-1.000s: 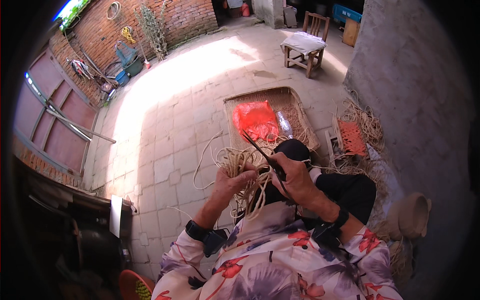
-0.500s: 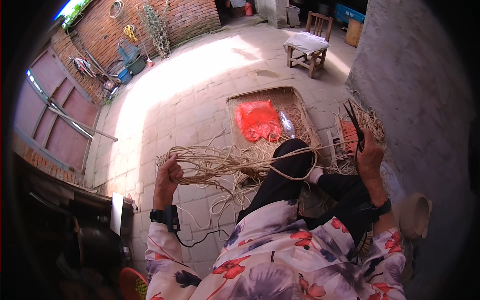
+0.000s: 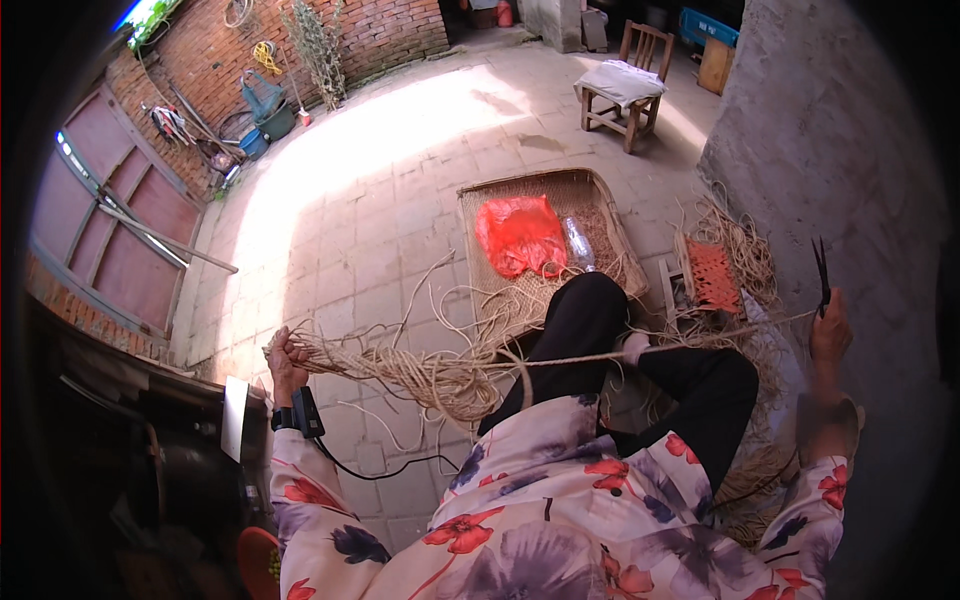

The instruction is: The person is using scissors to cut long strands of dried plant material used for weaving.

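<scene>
Since a second ago the two hands have parted widely: then they worked close together over the lap, and now the left hand point(image 3: 287, 357) is flung out to the person's left while the right hand point(image 3: 829, 330) is raised far to the right, beside the grey wall point(image 3: 850, 150). That spread has drawn the bundle of pale straw rope point(image 3: 420, 372) out of its loose heap into a long run across the body, which I judge to be a pulling-out or straightening of the strands. The left hand's fingers are closed around one end of the bundle, where the strands fan out past the fist. From there the bundle thickens over the paved floor point(image 3: 380, 200), just left of the black-trousered knee point(image 3: 585, 320), then narrows to a single taut strand point(image 3: 700, 338) that crosses the legs toward the right hand. Its long axis thus lies nearly level, left to right, rising slightly toward the right. The right hand's fingers are closed on a pair of dark scissors point(image 3: 821, 268), blades pointing up; whether they also pinch the strand I cannot tell. Beyond the knees lies a flat woven tray point(image 3: 590, 190) with a red plastic bag point(image 3: 520, 235) and a clear bottle point(image 3: 578, 243), and an orange woven piece point(image 3: 712, 275) sits near more loose straw.
</scene>
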A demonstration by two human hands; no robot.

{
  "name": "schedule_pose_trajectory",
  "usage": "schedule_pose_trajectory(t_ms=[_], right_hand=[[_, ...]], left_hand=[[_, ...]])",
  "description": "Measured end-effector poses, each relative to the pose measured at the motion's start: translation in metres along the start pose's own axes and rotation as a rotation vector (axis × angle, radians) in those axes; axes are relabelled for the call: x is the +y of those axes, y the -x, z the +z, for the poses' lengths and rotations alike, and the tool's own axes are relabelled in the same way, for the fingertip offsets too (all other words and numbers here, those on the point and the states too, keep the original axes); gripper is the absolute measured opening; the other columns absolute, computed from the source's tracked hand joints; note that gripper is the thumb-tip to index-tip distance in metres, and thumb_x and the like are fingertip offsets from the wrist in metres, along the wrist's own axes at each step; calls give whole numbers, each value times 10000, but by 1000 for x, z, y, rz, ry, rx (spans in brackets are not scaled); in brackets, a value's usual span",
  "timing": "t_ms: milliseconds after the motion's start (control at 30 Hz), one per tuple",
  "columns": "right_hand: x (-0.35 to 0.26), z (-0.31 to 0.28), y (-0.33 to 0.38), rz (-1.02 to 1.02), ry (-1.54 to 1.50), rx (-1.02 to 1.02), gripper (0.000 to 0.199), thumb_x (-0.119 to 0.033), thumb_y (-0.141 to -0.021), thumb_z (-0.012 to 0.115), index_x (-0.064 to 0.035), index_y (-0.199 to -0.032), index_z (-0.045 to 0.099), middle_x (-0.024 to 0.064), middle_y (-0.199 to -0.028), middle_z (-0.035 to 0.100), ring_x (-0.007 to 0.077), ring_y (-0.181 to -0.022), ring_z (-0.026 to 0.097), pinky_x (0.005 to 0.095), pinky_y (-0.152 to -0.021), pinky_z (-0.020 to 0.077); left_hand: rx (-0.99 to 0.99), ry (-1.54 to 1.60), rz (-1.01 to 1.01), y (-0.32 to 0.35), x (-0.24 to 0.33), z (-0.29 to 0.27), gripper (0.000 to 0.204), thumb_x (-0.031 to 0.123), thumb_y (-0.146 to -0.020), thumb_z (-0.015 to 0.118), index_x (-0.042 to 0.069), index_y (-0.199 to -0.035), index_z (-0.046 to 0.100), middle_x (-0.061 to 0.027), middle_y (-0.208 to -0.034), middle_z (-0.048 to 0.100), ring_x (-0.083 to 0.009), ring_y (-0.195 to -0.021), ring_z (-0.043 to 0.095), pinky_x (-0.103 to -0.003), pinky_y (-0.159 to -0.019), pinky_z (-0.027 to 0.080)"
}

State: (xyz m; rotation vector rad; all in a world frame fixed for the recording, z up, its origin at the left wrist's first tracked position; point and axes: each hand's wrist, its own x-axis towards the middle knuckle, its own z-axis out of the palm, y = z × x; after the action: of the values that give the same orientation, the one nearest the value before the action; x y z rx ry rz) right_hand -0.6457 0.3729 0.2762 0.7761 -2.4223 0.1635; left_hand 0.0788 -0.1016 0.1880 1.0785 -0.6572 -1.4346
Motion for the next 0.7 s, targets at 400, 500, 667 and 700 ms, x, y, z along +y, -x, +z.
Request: schedule_pose_trajectory(t_ms=[400,500,667,700], right_hand=[[137,-10,21,302,275,-80,428,-58,-819,570,-49,-1221,423,198,-1069,579,379,-953,573,458,-752,467],[153,-18,28,423,247,-131,429,-42,-828,550,-48,-1234,411,202,-1102,575,395,-972,564,474,-766,462],[179,-25,40,476,284,-135,401,-62,-849,530,-55,-1234,418,206,-1112,573,390,-972,568,471,-778,462],[183,-27,41,491,289,-132,389,-72,-858,520,-56,-1233,419,208,-1109,574,388,-972,569,470,-781,462]], left_hand=[[-539,-506,-112,100,-69,140,191,147,-835,602,56,-1003,597,38,-619,491,-38,-491,427,-199,-427,355],[-794,-719,-134,143,-85,178,177,127,-803,606,55,-961,638,12,-689,544,-42,-563,464,-203,-485,366],[-1077,-926,125,163,-139,206,248,100,-766,586,45,-1002,636,-32,-760,608,-118,-681,556,-260,-622,447],[-1095,-910,63,166,-144,210,222,90,-764,604,28,-976,625,2,-754,563,-94,-668,518,-245,-592,420]])
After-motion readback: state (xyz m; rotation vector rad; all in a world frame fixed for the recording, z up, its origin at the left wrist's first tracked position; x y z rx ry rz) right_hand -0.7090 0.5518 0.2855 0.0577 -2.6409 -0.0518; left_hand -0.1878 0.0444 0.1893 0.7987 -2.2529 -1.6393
